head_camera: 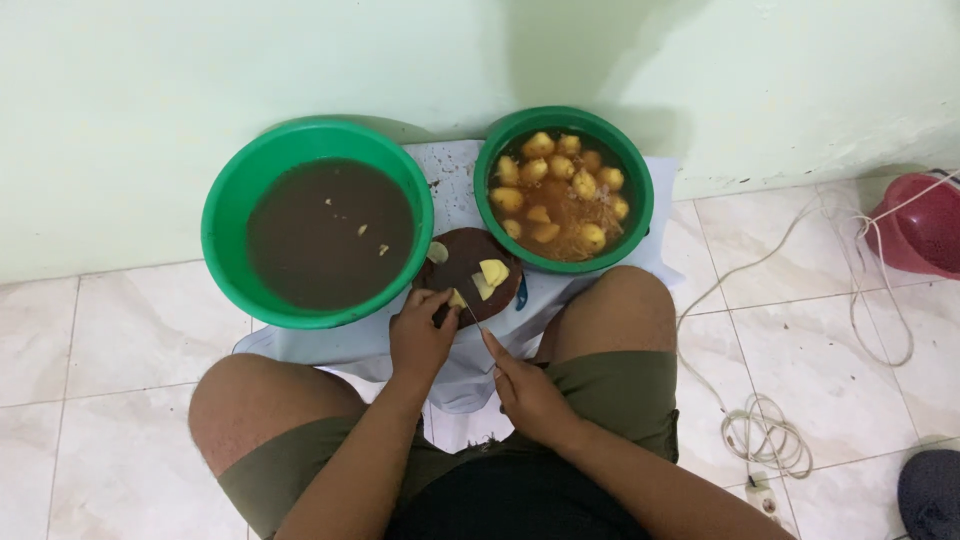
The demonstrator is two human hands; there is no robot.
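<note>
Two basins sit against the wall within your reach as your left hand (420, 335) pinches a potato piece (457, 299) steady on the round board (467, 262) between your knees, while your right hand (527, 390) grips the knife (472, 316) closed for cutting.

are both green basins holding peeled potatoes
No: only the right green basin holds peeled potatoes; the left green basin holds murky brown water with a few small scraps.

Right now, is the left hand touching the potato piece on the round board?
Touching. The head view shows the left hand with its fingertips pressed on the small potato piece on the dark round board, no gap between them.
</note>
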